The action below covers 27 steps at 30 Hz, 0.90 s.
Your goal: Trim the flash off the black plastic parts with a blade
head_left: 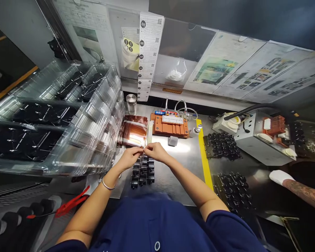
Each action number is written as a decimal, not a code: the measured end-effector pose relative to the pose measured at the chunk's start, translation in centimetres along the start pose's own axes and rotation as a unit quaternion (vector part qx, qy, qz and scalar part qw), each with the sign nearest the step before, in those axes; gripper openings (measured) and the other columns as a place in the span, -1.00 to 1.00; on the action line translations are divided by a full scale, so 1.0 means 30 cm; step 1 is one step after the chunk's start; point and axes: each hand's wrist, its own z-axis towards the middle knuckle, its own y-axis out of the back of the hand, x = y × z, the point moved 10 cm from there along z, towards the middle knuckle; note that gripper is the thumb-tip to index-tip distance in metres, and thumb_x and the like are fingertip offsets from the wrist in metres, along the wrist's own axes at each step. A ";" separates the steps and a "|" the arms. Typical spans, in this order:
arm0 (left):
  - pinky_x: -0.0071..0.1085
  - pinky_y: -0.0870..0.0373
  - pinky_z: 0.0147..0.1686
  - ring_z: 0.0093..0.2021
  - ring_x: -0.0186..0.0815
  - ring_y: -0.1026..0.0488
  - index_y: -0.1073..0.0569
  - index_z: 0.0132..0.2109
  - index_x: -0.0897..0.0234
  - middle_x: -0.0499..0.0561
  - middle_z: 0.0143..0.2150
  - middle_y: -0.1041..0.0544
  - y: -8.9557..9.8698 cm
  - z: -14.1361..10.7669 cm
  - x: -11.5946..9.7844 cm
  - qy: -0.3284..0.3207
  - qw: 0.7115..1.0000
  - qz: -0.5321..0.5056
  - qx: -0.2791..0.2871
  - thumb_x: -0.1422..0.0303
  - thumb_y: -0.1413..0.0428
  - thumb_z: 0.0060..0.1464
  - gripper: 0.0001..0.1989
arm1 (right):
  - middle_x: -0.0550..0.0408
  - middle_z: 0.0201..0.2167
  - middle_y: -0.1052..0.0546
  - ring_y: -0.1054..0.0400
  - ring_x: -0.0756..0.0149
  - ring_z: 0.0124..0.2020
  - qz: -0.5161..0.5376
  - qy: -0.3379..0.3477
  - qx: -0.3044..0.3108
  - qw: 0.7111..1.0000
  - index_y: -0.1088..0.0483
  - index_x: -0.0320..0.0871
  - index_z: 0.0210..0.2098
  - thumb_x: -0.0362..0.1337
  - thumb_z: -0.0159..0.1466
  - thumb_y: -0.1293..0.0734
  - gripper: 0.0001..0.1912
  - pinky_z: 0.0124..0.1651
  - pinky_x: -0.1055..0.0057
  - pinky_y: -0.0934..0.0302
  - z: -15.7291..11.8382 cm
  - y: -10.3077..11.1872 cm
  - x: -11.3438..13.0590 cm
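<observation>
1. Navy shirt [147, 224] nearest; beyond it, left hand [131, 156] and right hand [156, 152] nearly meet, each with thumb and fingers together. Whatever they pinch is too small to tell.
2. Just below the fingers, on the steel bench [178, 171], sits one cluster of black parts [150, 170]: probably light, stiff and smooth, best lifted by the outer sides. Its pieces overlap too much to count.
3. Just beyond the left hand lies one glossy amber sheet [133, 131], likely thin, slippery and easily creased; take it by its edges.
4. Farther out: one orange fixture [170, 130], one grey block [173, 141], one lidded jar [131, 105].
5. Past one yellow strip [206, 161]: two more clusters [223, 145], one gloved hand [279, 177].
</observation>
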 end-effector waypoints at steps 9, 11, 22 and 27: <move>-0.39 -0.40 -0.24 -0.32 -0.29 -0.50 -0.58 -0.26 0.32 0.05 -0.34 -0.60 -0.109 -0.013 -0.061 0.040 0.993 -0.052 0.099 0.37 -0.08 0.04 -0.80 | 0.18 -0.64 -0.46 -0.29 0.48 -0.58 0.132 -0.027 0.119 0.984 -0.48 -0.26 -0.53 -0.27 0.10 -0.35 -0.82 -0.51 0.57 -0.16 -0.091 0.052 -0.001; -0.38 -0.42 -0.25 -0.33 -0.28 -0.51 -0.58 -0.26 0.32 0.06 -0.34 -0.61 -0.140 -0.021 -0.055 0.062 0.986 -0.101 0.114 0.32 -0.11 0.02 -0.79 | 0.19 -0.63 -0.48 -0.35 0.46 -0.56 0.186 -0.044 0.161 0.968 -0.50 -0.25 -0.50 -0.28 0.08 -0.34 -0.85 -0.45 0.54 -0.25 -0.110 0.041 -0.011; -0.34 -0.47 -0.38 -0.44 -0.28 -0.50 -0.38 -0.18 0.37 0.08 -0.40 -0.52 0.234 -0.006 0.270 0.302 0.905 0.099 -0.283 0.39 0.08 0.18 -0.82 | 0.06 -0.58 -0.54 -0.46 0.34 -0.55 0.275 -0.154 -0.260 0.913 -0.36 -0.17 -0.54 -0.03 -0.04 -0.38 -0.68 -0.50 0.46 -0.35 -0.211 0.460 -0.438; -0.09 -0.39 -0.14 -0.16 -0.02 -0.49 -0.37 -0.13 0.37 0.25 -0.26 -0.50 0.262 0.044 0.315 0.328 0.859 0.257 -0.297 0.45 0.08 0.17 -0.81 | 0.03 -0.58 -0.54 -0.46 0.25 -0.52 0.192 -0.133 -0.320 0.918 -0.41 -0.18 -0.51 0.00 -0.02 -0.37 -0.66 -0.44 0.36 -0.37 -0.344 0.604 -0.519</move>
